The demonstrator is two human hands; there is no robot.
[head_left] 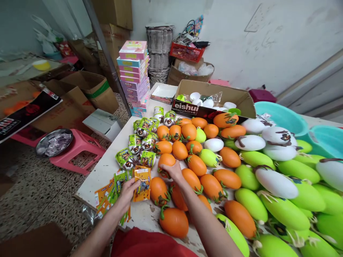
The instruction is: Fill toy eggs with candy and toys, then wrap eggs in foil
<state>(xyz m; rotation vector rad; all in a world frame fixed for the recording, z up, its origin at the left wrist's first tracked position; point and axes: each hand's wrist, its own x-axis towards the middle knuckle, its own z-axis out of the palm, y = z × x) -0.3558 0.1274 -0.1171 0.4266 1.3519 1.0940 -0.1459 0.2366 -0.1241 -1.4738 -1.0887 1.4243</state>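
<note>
— What is each hand doing?

— The left hand (128, 192) pinches an orange packet (142, 184) by its lower edge, fingers closed on it, just above a fanned pile of packets (107, 194) near the front edge of the table (107, 167). The right hand (174, 170) rests on top of an orange egg (166, 162), fingers curled over it; I cannot tell whether it truly grips the egg or only touches it.

— How would those two things handle?

— The packet looks like thin printed foil: light, limp, a bit slick, so a pinch at the edge or corner seems right. The egg looks like a hollow plastic shell, smooth, glossy and stiff. I judge it light, and apt to roll, so cupping it around its widest part would likely hold best, clear of the small green sprigs at its end.

— And around them?

— More orange eggs (211, 185) lie packed side by side next to the hand. Behind the packets sits a cluster of small wrapped eggs (142, 142) in green foil, crinkled and shiny. To the right are longer green eggs (284, 210) and white eggs (276, 184), all with the same glossy finish. At the back of the table stands an open cardboard box (214, 92) with white pieces inside — and on the floor to the left, a pink stool (80, 146).
</note>
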